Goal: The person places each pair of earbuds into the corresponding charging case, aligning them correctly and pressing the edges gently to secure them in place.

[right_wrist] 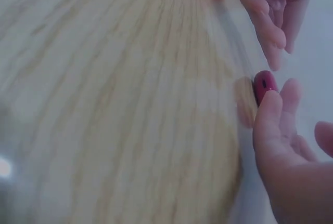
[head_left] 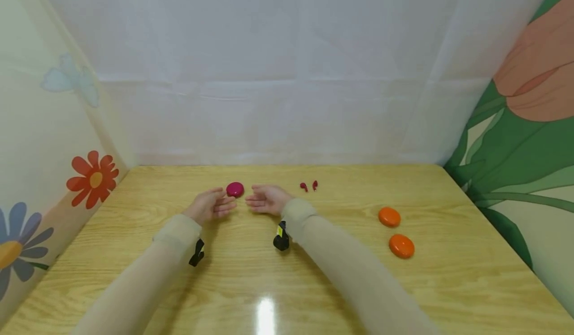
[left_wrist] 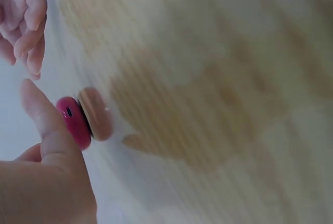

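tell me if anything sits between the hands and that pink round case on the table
Nothing visible does. The pink case lies on the wooden table just beyond both hands, left hand and right hand, with only bare wood between. The orange pieces lie far right.

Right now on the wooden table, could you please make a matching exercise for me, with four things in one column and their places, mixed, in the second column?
Things:
1. round magenta disc
2. two small red pieces
3. two orange oval discs
4. bright glare spot

Places:
A. on the table's right side, one behind the other
B. between the left hand and the right hand
C. on the table's near edge
D. just right of the right hand

Pairs: 1-B, 2-D, 3-A, 4-C
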A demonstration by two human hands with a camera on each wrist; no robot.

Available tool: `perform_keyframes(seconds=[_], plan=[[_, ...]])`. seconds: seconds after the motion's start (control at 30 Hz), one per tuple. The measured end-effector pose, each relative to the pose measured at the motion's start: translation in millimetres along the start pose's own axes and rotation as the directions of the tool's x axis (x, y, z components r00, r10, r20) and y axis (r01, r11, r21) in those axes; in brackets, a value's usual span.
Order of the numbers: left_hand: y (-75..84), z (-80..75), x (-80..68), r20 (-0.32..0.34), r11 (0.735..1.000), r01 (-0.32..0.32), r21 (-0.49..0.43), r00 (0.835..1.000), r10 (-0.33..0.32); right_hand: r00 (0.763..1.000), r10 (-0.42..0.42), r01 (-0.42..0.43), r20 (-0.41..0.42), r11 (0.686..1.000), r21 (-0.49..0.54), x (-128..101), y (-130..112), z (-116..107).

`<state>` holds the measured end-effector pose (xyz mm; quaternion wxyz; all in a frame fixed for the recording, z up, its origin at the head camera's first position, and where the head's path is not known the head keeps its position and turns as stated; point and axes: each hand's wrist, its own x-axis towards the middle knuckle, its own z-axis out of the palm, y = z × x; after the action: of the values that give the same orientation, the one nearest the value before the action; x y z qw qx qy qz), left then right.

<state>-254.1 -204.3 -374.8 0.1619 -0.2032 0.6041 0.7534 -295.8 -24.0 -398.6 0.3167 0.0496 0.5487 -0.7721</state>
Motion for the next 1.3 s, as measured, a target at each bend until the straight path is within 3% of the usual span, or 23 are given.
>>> perform_keyframes(seconds=[0.17,0.3,0.47,0.73,1.03,1.3], plan=[[3.8,-3.8,8.2,-0.011,0.996,0.075,-0.038,0.997,-0.076,0.999,0.009,-0.008,-0.034,0.999,0.051,10,4,6],[3.5,-5.9,12.3,-0.001,0.995,0.086,-0.050,0.996,-0.086,0.999,0.018,-0.015,-0.042,0.997,0.071,15,6,11],[3.4,-5.6,15.7,0.024,0.996,0.081,-0.039,0.996,-0.080,0.999,0.017,-0.016,-0.028,1.000,0.018,20,6,15],[5.5,-4.5,21.2,-0.009,0.995,0.098,0.011,0.995,-0.098,0.999,0.021,-0.026,-0.036,0.989,-0.144,25,3,21],[0.8,-10.3,30.0,-0.022,0.992,0.112,0.063,0.994,-0.111,0.999,0.033,-0.036,-0.022,0.981,-0.188,24,8,22],[-1.1,-1.5,14.4,0.008,0.992,0.035,0.123,0.999,-0.036,0.995,-0.040,0.023,-0.095,0.984,-0.174,21,10,22]])
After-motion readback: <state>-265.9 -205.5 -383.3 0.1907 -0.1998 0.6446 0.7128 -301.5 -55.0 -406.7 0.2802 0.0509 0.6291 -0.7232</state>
